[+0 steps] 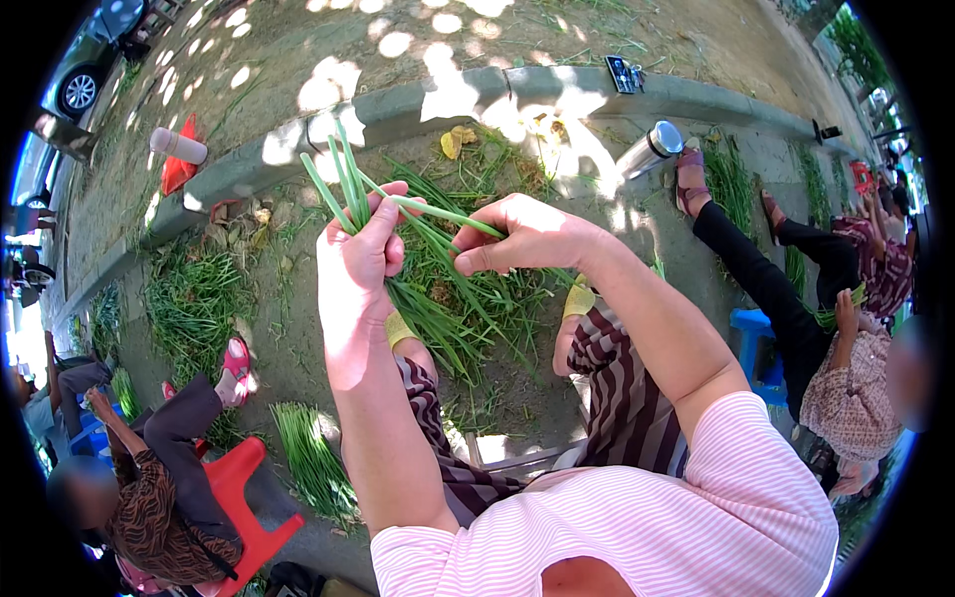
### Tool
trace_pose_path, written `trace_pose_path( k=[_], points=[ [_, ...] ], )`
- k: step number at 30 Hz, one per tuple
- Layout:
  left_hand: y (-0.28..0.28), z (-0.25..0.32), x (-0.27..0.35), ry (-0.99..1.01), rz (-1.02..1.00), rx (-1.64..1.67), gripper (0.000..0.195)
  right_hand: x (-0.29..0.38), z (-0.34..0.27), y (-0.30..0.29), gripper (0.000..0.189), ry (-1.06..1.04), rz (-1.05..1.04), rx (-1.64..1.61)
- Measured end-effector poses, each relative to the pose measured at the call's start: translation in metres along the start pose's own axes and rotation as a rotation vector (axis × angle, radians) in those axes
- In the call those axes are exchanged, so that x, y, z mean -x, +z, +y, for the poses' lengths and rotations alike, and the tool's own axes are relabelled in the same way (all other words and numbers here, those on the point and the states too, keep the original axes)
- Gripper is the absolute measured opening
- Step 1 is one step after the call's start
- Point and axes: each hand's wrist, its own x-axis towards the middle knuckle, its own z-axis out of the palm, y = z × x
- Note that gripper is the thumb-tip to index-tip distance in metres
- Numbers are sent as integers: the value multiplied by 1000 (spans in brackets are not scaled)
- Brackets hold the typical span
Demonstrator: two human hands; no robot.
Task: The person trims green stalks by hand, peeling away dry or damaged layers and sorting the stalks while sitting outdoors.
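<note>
My left hand [362, 250] is closed around a small bunch of long green stalks [351, 179], perhaps garlic chives. Their cut-looking pale ends point up past my thumb, and leafy ends trail down below. Between thumb and fingers, my right hand [515, 233] pinches one thick stalk [440, 210] that stretches across from the left hand. Under both hands, a loose heap of green leaves and stalks [477, 313] lies on the ground between my feet. A neat bundle of green stalks [310, 455] rests on the ground to my left.
Ahead runs a concrete curb [395, 104], with a phone and keys [623, 74] on it. A steel flask [653, 149] stands right of the heap. A pink bottle [179, 145] and red bag [180, 168] are far left. People sit on both sides, near a red stool [242, 492] and blue stool [753, 351].
</note>
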Motion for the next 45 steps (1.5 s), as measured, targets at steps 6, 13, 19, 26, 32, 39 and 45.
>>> trace_pose_path(
  k=[6,13,19,26,32,39,45],
  points=[
    [-4,1,0,13,44,-46,24,1,-7,-3,33,-13,84,-59],
    [-3,2,0,13,71,-82,23,0,-4,-3,31,-42,177,-95],
    [-4,0,-1,21,62,-96,23,-1,-2,-6,31,-140,242,-73],
    [-4,5,2,110,159,84,25,3,-12,6,30,-84,219,-190],
    [-4,2,2,247,195,118,29,-8,7,7,22,-62,333,-615],
    [-40,19,1,254,311,229,25,-11,30,-43,26,-31,729,-154],
    [-52,25,3,220,339,213,28,-3,45,-53,29,-125,886,456]
  ],
)
